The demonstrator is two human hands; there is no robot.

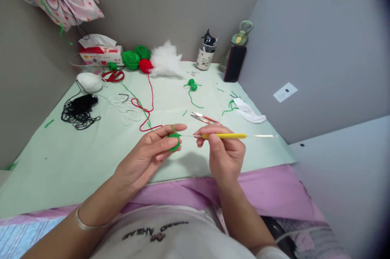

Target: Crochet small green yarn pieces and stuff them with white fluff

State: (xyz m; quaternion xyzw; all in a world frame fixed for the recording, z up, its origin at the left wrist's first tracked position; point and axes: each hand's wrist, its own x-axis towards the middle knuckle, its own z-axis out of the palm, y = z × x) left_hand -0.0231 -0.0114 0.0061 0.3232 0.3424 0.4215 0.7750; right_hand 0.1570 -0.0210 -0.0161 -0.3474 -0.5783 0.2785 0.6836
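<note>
Right now the left hand (145, 152) pinched a small green crocheted piece (174, 145) between thumb and fingers, its forefinger stretched out with a strand of green yarn (173, 129) across it. The right hand (227, 151) held a yellow-handled crochet hook (225, 136) much like a pen, thumb and fingers closed on the grip, and the thin metal shaft reached over to the edge of the piece. Both hands were above the near part of the pale green tabletop (122, 155), a little apart. Scissors (204, 118) lay just beyond the right hand, and farther back sat a little green bundle (192, 85) with a trailing tail. A red strand (151, 92) ran from the red yarn ball (146, 66) down toward the left hand. Tangled black yarn (81, 108) lay off to the left, near a white ball (89, 83), while white stuffing (166, 60) was heaped by the wall and a phone (235, 64) leaned against a bottle (240, 38)
</note>
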